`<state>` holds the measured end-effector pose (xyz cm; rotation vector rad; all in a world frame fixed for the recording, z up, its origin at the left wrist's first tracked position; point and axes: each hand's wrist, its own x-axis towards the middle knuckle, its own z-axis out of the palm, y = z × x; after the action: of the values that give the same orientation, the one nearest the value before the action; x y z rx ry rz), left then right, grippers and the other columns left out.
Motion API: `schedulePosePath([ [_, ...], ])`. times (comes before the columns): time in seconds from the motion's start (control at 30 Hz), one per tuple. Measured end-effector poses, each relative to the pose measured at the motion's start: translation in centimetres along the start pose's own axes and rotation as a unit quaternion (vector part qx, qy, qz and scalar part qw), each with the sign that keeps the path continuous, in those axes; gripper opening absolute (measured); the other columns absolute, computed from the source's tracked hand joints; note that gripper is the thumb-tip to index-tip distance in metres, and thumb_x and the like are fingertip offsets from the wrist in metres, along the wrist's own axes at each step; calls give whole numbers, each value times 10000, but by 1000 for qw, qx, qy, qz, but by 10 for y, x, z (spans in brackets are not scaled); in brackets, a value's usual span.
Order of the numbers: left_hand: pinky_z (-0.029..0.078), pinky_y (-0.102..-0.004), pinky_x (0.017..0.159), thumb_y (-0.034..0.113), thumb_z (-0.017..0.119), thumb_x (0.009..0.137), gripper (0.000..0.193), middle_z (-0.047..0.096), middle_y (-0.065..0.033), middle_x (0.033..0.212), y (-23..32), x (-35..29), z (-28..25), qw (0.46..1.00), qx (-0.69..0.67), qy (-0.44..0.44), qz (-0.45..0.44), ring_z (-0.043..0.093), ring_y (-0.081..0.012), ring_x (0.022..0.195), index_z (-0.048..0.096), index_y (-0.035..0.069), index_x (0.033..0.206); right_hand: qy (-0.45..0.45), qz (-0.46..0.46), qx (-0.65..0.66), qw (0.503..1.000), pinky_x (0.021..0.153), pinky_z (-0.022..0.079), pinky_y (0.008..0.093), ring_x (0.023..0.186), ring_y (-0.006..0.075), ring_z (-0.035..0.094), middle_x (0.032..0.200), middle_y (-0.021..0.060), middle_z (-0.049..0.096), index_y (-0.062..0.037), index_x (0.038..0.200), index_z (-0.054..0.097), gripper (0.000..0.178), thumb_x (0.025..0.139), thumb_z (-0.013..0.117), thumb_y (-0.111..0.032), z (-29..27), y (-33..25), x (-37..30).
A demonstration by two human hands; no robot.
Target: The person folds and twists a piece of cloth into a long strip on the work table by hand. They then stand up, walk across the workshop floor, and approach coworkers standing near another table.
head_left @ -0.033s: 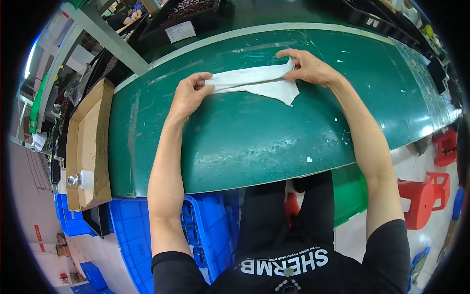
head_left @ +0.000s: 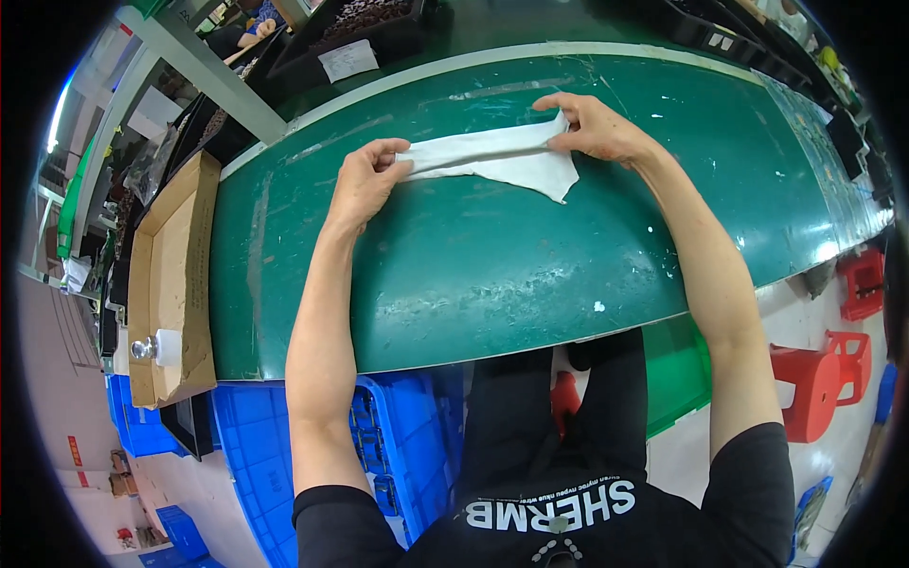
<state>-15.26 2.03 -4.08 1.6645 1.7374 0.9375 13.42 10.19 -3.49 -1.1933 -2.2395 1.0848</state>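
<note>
A white cloth is stretched sideways above the green tabletop, folded into a long strip with a loose corner hanging down on its right side. Its left end is pinched between the thumb and fingers of my left hand. At the other end, my right hand grips the cloth between thumb and fingers, and a small peak of fabric stands up there. The fold runs lengthwise between both hands.
An open cardboard box stands at the table's left edge, with a clear-and-white bottle in it. Dark trays lie beyond the far edge. Blue crates sit below the table, and red stools at the right.
The folded strip has shifted slightly, and the crease between its layers looks different near the middle. Both hands keep nearly the same place and hold.
</note>
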Motion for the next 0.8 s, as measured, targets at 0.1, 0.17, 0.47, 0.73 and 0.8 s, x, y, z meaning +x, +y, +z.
schedulePosePath([
  [0.1, 394, -215, 645, 140, 591, 733, 265, 547, -24, 763, 1, 0, 0, 999, -25, 47, -4, 481, -99, 676, 581, 9, 963, 60, -61, 101, 991, 680, 406, 261, 779, 181, 501, 920, 120, 512, -45, 1153, 433, 503, 686, 602, -116, 5, 7, 4],
  [0.17, 382, -201, 614, 157, 582, 751, 223, 549, -15, 748, 1, 3, -1, 992, -113, 55, -6, 479, -88, 663, 596, 18, 924, 78, -63, 116, 988, 688, 412, 256, 776, 169, 508, 906, 109, 520, -39, 1150, 432, 459, 717, 572, -103, 5, 5, 4],
  [0.47, 372, -202, 679, 167, 636, 723, 273, 572, -27, 814, 2, 2, -8, 975, -210, 68, -9, 482, -82, 734, 586, 25, 951, 214, -76, 111, 967, 728, 410, 254, 818, 139, 489, 922, 78, 513, -81, 1080, 510, 329, 770, 578, -165, 5, 0, 4],
  [0.73, 395, -197, 696, 122, 637, 710, 275, 578, -46, 812, 6, 0, -7, 983, -165, 80, 17, 510, -85, 743, 589, 16, 961, 218, -85, 132, 963, 668, 394, 211, 779, 98, 485, 847, 17, 560, -96, 964, 598, 215, 775, 588, -198, -1, 1, 5],
  [0.8, 402, -201, 679, 131, 618, 731, 245, 579, -46, 799, 9, -2, -8, 988, -115, 104, 22, 512, -88, 731, 597, 10, 942, 211, -91, 95, 969, 675, 437, 271, 771, 119, 515, 859, 32, 581, -63, 961, 594, 221, 757, 572, -145, -1, 1, 5],
])
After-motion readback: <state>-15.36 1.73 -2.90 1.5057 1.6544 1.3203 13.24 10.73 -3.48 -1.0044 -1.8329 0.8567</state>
